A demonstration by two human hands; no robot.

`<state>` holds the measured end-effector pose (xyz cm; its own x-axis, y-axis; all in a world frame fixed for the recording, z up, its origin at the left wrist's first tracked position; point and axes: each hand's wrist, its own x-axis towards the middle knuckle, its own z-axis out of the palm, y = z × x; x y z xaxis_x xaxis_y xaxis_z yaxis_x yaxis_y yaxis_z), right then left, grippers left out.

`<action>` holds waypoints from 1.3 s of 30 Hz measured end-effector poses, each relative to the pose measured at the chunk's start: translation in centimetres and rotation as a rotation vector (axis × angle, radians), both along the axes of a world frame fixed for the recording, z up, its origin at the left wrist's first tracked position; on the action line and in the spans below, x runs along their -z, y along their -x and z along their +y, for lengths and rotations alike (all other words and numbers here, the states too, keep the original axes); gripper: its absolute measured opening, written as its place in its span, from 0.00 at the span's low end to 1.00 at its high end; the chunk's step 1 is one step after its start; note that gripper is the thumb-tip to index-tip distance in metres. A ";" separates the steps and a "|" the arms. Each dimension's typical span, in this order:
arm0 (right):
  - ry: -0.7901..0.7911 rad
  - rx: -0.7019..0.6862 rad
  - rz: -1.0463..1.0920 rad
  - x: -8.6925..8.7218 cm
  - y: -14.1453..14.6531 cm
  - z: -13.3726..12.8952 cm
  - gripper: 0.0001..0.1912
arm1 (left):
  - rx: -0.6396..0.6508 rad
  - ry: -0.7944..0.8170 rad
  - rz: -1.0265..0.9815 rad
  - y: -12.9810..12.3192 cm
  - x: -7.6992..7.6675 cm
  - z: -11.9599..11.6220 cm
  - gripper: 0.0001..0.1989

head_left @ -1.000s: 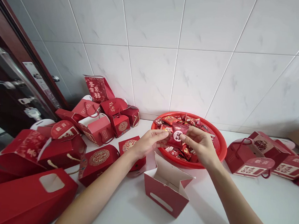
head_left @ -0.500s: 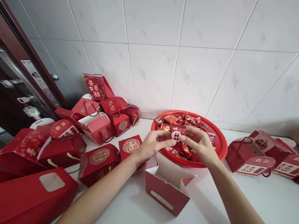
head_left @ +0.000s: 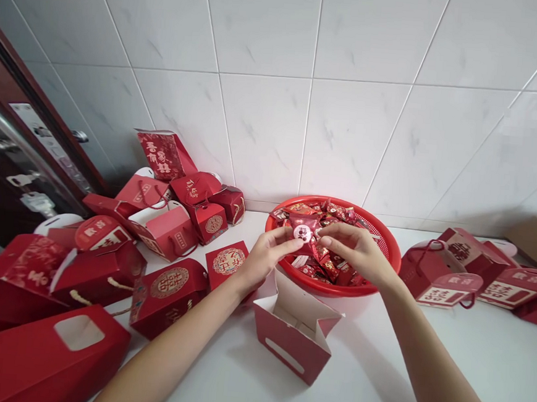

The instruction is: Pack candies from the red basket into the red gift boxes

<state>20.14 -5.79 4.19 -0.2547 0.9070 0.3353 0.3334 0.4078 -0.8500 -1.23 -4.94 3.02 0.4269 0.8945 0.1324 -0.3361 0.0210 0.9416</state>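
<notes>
Off the round label now, the right hand has its fingertips by the sweet's edge, grip unclear. White tabletop: one open gift box; beyond, the left hand pinches one wrapped sweet above one full red basket. Ten-plus boxes left, three-plus right; one tiled wall, one door.

The left hand pinches a candy, the right hand close at its three o'clock. From the open box, the candy basket sits at one o'clock, red boxes around ten.
</notes>
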 end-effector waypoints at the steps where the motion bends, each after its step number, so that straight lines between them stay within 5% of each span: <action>1: -0.011 0.099 -0.108 0.1 -0.4 0.3 0.12 | -0.016 0.032 -0.043 0.0 0.1 0.2 0.13; 3: 0.059 0.253 -0.428 0.4 -1.1 0.8 0.05 | -0.047 0.087 -0.100 0.0 0.2 0.6 0.12; 6: 0.216 0.283 -0.785 1.2 -1.2 1.3 0.06 | -0.060 0.131 -0.129 0.0 0.2 0.9 0.11; 15: 0.233 0.159 -0.923 2.1 0.8 1.1 0.10 | -0.058 0.146 -0.138 -0.2 0.3 0.6 0.14; 20: 0.180 0.090 -0.754 1.5 0.4 1.1 0.09 | -0.081 0.141 -0.125 -0.2 0.2 0.8 0.14; 25: 0.275 0.037 0.211 0.9 0.2 0.8 0.11 | -0.109 0.144 -0.121 -0.3 0.1 0.7 0.13; 27: 0.374 -0.060 0.419 0.9 0.6 0.5 0.13 | -0.101 0.153 -0.127 -0.4 0.1 0.5 0.15; 31: 0.452 -0.244 0.503 0.9 2.0 -0.2 0.16 | -0.020 0.152 -0.149 -0.4 0.1 0.1 0.20; 39: 0.322 -0.050 0.340 1.0 4.0 -1.1 0.11 | 0.009 0.094 0.009 0.0 0.3 -0.3 0.24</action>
